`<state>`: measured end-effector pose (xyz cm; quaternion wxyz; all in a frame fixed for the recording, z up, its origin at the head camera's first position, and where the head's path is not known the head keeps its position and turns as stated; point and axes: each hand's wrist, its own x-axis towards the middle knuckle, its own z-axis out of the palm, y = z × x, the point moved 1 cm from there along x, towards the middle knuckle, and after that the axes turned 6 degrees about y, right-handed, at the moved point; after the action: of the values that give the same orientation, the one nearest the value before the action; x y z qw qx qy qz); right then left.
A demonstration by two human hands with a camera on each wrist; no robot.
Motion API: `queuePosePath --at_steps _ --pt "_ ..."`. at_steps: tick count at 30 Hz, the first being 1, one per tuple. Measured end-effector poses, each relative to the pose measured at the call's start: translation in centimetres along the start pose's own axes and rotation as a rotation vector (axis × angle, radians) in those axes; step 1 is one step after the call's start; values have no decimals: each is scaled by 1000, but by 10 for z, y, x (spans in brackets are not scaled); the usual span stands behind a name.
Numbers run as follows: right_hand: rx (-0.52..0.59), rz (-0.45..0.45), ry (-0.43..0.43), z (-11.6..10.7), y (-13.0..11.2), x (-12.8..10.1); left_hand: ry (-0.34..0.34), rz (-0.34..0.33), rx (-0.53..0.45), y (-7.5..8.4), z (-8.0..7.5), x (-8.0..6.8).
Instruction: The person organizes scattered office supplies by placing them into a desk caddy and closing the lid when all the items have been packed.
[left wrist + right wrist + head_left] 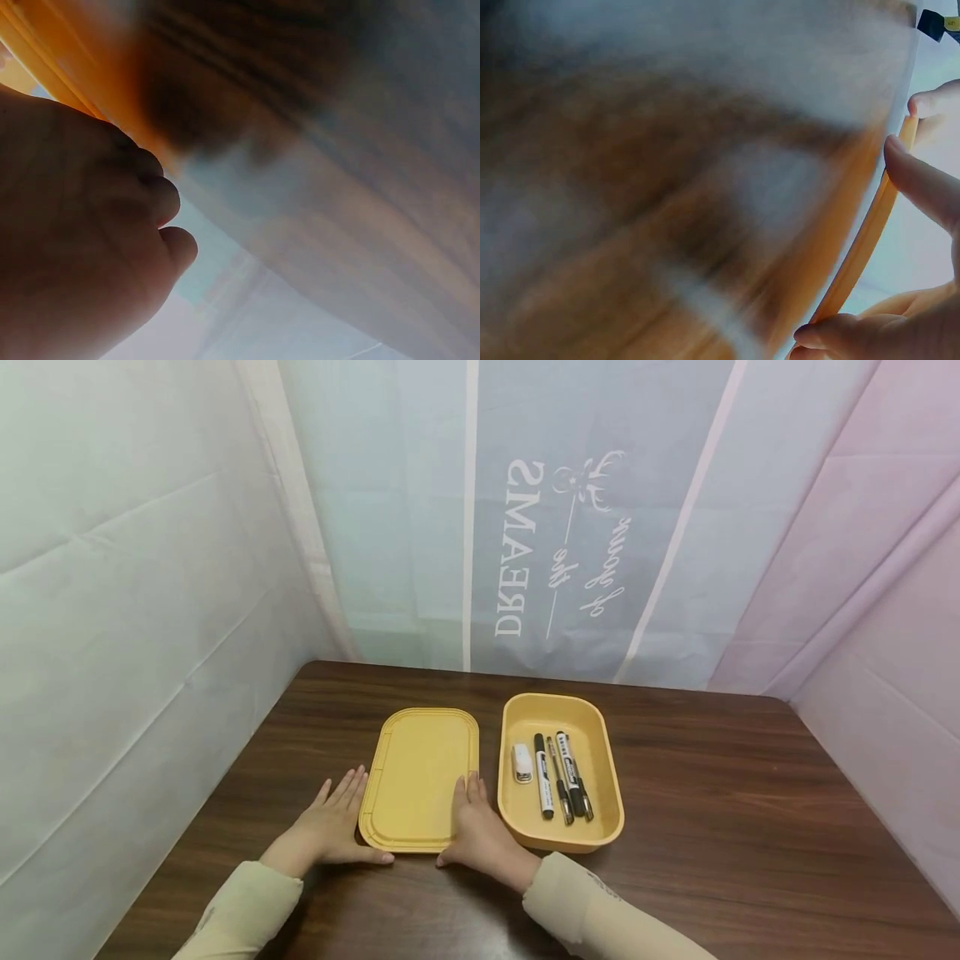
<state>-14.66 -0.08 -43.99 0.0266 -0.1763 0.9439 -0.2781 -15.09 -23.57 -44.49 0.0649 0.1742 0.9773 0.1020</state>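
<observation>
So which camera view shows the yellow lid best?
The head view: the whole lid lies flat on the table, between the left hand and the right hand. The left wrist view shows only a blurred orange strip, the right wrist view only its rim.

matt yellow plastic lid (423,777) on dark grained wood table (712,827).

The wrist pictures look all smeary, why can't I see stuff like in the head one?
Head view: sharp and evenly lit, so the yellow lid, the box and its pens show clearly. Left wrist view: very close and out of focus; the left hand is a dark blur. Right wrist view: the wood is streaked with blur; only the right hand's fingers and the lid's edge look fairly clear.
</observation>
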Motion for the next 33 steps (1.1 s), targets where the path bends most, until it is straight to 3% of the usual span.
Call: queuePosePath --at_steps 11,16,25,33 --pt "72 -114 100 -25 -20 7 152 13 -14 -4 -33 -13" --pt "79 -135 134 -48 -26 8 196 26 6 4 -51 -8" --pt "21 -130 201 -98 1 -6 246 95 1 46 -70 25" --pt "-44 -194 339 -112 38 -32 267 138 -24 88 -67 42"
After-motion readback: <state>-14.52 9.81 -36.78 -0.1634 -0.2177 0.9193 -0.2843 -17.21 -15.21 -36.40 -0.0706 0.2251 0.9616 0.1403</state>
